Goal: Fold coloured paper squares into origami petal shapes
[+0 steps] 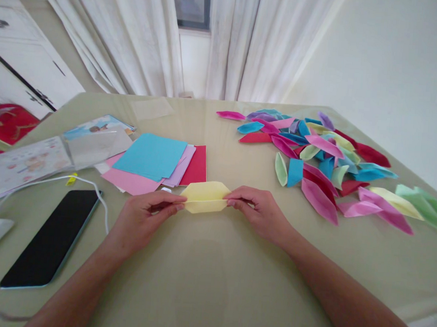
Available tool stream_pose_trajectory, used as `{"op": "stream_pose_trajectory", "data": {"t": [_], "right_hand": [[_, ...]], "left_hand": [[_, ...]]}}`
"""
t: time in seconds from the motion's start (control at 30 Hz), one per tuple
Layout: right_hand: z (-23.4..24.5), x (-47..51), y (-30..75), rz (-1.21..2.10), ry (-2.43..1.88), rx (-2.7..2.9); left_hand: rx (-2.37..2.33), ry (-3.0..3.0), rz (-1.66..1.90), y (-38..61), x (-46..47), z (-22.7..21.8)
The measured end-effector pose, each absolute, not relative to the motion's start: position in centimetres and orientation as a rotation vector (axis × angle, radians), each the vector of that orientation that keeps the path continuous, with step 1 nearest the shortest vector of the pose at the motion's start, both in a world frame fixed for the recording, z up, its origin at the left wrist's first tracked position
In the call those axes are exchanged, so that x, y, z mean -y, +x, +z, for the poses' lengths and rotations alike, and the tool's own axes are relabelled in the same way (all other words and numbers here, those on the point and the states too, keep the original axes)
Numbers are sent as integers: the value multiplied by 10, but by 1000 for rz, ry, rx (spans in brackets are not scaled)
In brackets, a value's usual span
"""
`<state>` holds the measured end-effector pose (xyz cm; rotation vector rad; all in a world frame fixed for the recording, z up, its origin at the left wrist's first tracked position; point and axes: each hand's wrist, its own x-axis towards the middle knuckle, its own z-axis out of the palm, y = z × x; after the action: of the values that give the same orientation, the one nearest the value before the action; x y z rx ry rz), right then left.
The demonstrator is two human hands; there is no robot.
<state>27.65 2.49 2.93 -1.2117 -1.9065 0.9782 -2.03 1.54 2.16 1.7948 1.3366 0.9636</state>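
A piece of yellow folded paper [207, 190] is held level just above the table, its corners folded in and a crease running along its length. My left hand [144, 215] pinches its left end between thumb and fingers. At the right end, the thumb and fingertips of my right hand [258, 210] grip it the same way. Beyond my left hand lies a stack of square paper sheets, with blue paper [150, 154] on top and pink, purple and red sheets [199, 167] showing beneath. To the right spreads a pile of folded paper boats [323, 145] in many colours.
A black-screened phone [53, 239] lies at the left, near a white cable [106, 211] with a yellow tag. Clear plastic packaging [89, 148] and a printed sheet [29, 164] lie behind it. White curtains [137, 35] hang past the table's far edge, and a wall [387, 60] stands at right.
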Motion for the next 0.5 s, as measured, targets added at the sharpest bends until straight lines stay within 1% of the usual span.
{"op": "stream_pose_trajectory", "data": {"t": [0.33,0.5], "right_hand": [[31,-22,273,1066,-1170,1852],[28,-23,273,1000,-1134,1917]], "left_hand": [[-1276,1619,997,-12,-14,26],[-1285,1629,968,-9,-12,25]]}}
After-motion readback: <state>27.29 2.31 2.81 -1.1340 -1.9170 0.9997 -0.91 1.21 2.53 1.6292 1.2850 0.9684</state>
